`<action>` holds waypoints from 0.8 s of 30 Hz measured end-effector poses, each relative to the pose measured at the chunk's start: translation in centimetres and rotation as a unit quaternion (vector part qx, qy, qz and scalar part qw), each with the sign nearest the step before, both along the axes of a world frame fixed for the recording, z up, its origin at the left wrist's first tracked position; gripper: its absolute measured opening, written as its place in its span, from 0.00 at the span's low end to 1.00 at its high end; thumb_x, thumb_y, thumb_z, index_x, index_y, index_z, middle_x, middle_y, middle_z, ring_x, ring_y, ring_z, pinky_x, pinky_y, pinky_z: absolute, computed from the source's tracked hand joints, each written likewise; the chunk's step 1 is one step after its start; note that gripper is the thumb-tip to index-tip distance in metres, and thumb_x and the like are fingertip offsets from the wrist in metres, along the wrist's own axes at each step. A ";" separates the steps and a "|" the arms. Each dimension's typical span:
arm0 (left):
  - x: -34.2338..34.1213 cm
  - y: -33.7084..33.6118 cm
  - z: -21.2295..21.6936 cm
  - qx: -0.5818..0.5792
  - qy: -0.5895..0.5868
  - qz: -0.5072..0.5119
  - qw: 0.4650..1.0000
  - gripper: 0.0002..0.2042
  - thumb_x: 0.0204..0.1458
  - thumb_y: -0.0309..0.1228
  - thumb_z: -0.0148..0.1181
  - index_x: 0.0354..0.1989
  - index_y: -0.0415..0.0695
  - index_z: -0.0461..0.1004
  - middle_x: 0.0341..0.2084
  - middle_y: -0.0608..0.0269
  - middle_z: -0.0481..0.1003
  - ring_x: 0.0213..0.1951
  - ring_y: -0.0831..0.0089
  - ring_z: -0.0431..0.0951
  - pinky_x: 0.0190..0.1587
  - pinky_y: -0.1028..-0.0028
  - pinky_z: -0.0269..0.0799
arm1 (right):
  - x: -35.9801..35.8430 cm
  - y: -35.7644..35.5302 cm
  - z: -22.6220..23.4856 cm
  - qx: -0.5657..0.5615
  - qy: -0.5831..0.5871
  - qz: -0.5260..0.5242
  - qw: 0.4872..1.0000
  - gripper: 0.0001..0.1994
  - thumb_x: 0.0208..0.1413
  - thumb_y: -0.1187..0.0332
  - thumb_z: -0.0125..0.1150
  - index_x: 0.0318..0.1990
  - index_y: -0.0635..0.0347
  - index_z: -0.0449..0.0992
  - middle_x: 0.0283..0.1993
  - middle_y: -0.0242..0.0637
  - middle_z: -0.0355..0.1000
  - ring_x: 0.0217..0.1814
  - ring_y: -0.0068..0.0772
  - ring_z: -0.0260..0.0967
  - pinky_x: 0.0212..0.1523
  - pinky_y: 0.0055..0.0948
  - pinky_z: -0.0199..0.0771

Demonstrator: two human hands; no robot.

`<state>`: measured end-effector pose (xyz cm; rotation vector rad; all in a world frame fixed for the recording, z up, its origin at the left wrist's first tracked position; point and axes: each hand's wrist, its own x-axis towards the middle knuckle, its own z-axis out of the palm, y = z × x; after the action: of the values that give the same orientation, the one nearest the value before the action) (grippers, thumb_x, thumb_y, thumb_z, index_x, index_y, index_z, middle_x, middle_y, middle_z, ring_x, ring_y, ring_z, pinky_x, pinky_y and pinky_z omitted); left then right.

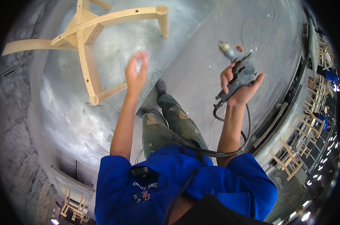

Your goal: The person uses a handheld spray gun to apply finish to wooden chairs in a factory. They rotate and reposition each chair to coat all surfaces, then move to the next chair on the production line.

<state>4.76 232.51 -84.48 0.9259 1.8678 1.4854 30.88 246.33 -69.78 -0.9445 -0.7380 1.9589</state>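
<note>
In my right hand (243, 93) lies a corded power drill (245, 71), grey and black with a metal chuck that points up and left. My fingers curl round its body while the thumb stands away to the right. My left hand (135, 77) is raised just right of a pale wooden chair frame (81, 41). Motion smears its curved fingers, so whether they pinch anything small cannot be seen. The frame has curved rails, short legs and round holes; no hand touches it.
A dark cable (230, 153) loops from the drill past my right forearm and across my waist. A thin pale cord (245, 28) trails over the grey floor (200, 67). Along the right edge stand several wooden chair frames (288, 159), with another group (73, 204) at lower left.
</note>
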 end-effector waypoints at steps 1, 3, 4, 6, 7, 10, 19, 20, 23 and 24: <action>1.9 -2.8 -1.8 -0.100 -0.032 -0.070 0.992 0.18 0.66 0.41 0.55 0.53 0.39 0.77 0.50 0.55 0.79 0.55 0.66 0.76 0.60 0.65 0.68 | 0.0 0.8 0.1 0.000 0.032 -0.010 0.999 0.46 0.60 0.24 0.23 0.48 0.65 0.68 0.23 0.35 0.60 0.20 0.27 0.58 0.11 0.22 0.55; 5.8 -9.1 -4.4 -0.194 -0.068 -0.239 0.949 0.21 0.68 0.44 0.51 0.57 0.37 0.74 0.51 0.55 0.78 0.54 0.65 0.77 0.60 0.65 0.69 | -0.3 1.7 -1.8 -0.039 0.008 -0.010 0.999 0.43 0.61 0.27 0.24 0.46 0.65 0.67 0.23 0.34 0.60 0.20 0.28 0.57 0.12 0.22 0.55; 8.2 -11.5 -5.5 -0.213 -0.188 -0.266 0.921 0.22 0.68 0.46 0.48 0.53 0.38 0.77 0.44 0.55 0.81 0.48 0.62 0.80 0.54 0.65 0.73 | -0.3 2.5 -3.3 -0.044 0.021 0.008 0.999 0.42 0.62 0.28 0.25 0.45 0.65 0.67 0.23 0.34 0.59 0.21 0.28 0.57 0.13 0.23 0.55; 10.2 -16.7 -6.2 -0.328 -0.184 -0.374 0.848 0.24 0.69 0.48 0.44 0.44 0.39 0.79 0.34 0.56 0.81 0.39 0.61 0.81 0.45 0.64 0.73 | -0.5 3.6 -7.6 -0.118 -0.032 -0.013 0.992 0.41 0.62 0.29 0.23 0.42 0.63 0.68 0.23 0.34 0.61 0.21 0.29 0.59 0.14 0.23 0.55; 11.0 -18.9 -6.1 -0.312 -0.186 -0.353 0.862 0.25 0.69 0.49 0.43 0.41 0.40 0.79 0.32 0.56 0.80 0.37 0.60 0.80 0.43 0.65 0.72 | -0.3 3.6 -9.9 -0.145 -0.042 -0.011 0.988 0.41 0.62 0.30 0.23 0.40 0.62 0.69 0.22 0.34 0.62 0.21 0.29 0.60 0.15 0.23 0.55; 11.8 -23.0 -5.5 -0.290 -0.189 -0.281 0.895 0.27 0.68 0.52 0.42 0.34 0.40 0.78 0.26 0.58 0.78 0.33 0.61 0.79 0.39 0.66 0.70 | 1.4 3.2 -16.1 -0.188 -0.078 -0.034 0.978 0.40 0.62 0.30 0.23 0.38 0.61 0.69 0.22 0.34 0.64 0.21 0.29 0.61 0.16 0.25 0.54; 8.0 -23.1 2.9 -0.198 -0.258 -0.196 0.925 0.22 0.48 0.49 0.72 0.38 0.43 0.76 0.16 0.71 0.67 0.21 0.82 0.65 0.27 0.77 0.58 | 3.3 0.8 -19.5 -0.202 -0.109 -0.035 0.973 0.40 0.61 0.28 0.28 0.39 0.62 0.69 0.23 0.33 0.65 0.22 0.28 0.62 0.17 0.25 0.55; 7.8 -22.8 4.0 -0.188 -0.239 -0.209 0.929 0.24 0.44 0.49 0.75 0.40 0.44 0.76 0.16 0.72 0.67 0.20 0.84 0.64 0.26 0.78 0.56 | 3.2 0.6 -17.7 -0.190 -0.110 -0.021 0.975 0.40 0.61 0.28 0.29 0.39 0.62 0.69 0.23 0.33 0.65 0.22 0.28 0.62 0.17 0.24 0.55; 8.1 -22.0 6.2 -0.165 -0.215 -0.205 0.940 0.30 0.34 0.52 0.81 0.40 0.45 0.76 0.14 0.75 0.64 0.19 0.84 0.61 0.24 0.78 0.54 | 1.9 -0.9 -11.5 -0.082 -0.063 -0.003 0.995 0.42 0.61 0.28 0.28 0.45 0.64 0.69 0.26 0.35 0.64 0.24 0.27 0.61 0.17 0.23 0.55; 8.2 -21.7 6.5 -0.157 -0.210 -0.200 0.944 0.32 0.31 0.53 0.82 0.39 0.45 0.76 0.13 0.75 0.63 0.19 0.83 0.60 0.24 0.78 0.53 | 1.2 -1.4 -9.6 -0.029 -0.028 0.016 0.999 0.42 0.60 0.28 0.28 0.47 0.65 0.69 0.28 0.35 0.64 0.25 0.27 0.61 0.17 0.22 0.55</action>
<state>12.99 210.79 -77.95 0.7118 1.4419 1.0059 32.07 244.93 -79.39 -1.0313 -0.7348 1.9982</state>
